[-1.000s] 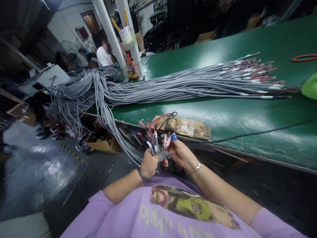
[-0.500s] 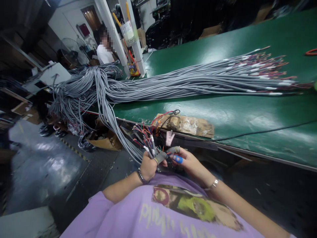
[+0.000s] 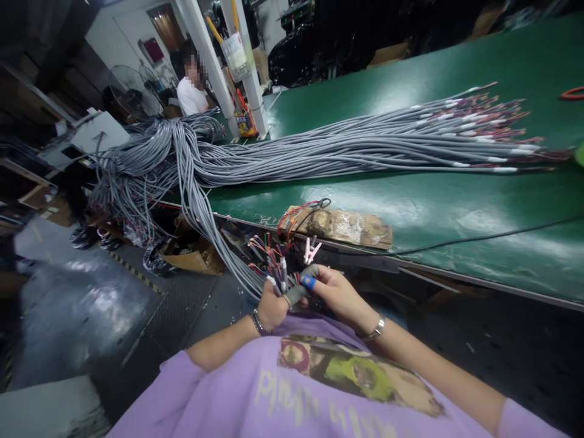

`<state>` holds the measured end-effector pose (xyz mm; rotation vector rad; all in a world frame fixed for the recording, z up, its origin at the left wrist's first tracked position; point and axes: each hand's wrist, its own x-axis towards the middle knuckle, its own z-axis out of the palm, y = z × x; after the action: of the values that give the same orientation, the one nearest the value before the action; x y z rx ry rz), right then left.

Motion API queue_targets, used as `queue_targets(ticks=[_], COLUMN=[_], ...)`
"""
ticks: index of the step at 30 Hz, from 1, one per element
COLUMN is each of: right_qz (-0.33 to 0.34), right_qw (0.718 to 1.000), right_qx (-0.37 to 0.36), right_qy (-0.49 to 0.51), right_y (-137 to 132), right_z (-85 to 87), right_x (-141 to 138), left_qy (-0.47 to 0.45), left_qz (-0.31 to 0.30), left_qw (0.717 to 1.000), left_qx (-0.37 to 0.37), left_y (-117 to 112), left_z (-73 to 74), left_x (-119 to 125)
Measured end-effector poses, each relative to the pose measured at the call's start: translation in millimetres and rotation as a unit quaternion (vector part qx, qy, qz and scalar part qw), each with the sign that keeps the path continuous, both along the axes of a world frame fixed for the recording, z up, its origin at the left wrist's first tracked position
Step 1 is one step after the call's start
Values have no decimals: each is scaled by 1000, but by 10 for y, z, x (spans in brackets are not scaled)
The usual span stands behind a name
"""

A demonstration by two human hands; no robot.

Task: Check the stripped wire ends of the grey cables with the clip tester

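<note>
While the left hand (image 3: 272, 307) wraps round the cable bundle (image 3: 283, 277) before the green bench's (image 3: 438, 213) near edge, the right hand (image 3: 337, 293) pinches closed just right of it, its hold hidden; a steady left grip should help separate single wires (image 3: 268, 248).

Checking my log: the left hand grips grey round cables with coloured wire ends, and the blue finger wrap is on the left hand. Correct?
Not quite: the head view shows the blue finger wrap on the right hand. The left hand grips the grey round cables with coloured wire ends.
</note>
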<state>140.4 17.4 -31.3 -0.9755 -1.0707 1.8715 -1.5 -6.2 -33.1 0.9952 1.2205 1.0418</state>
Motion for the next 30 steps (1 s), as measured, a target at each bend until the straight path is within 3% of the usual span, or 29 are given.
queue_targets(ticks=[7, 16, 25, 30], right_qz=[-25, 31, -33, -32], right_qw=[999, 999, 999, 999], right_qx=[38, -3, -8, -19], right_qy=[-19, -20, -31, -22], right_y=[41, 80, 23, 17], right_z=[31, 139, 27, 36], right_x=[10, -50, -73, -75], left_qy=[-68, -22, -14, -25], left_qz=[80, 49, 61, 71], left_qw=[994, 998, 998, 997], left_qx=[-16, -12, -3, -11], left_y=[74, 33, 32, 38], left_z=[-12, -44, 5, 14], left_x=[46, 41, 68, 71])
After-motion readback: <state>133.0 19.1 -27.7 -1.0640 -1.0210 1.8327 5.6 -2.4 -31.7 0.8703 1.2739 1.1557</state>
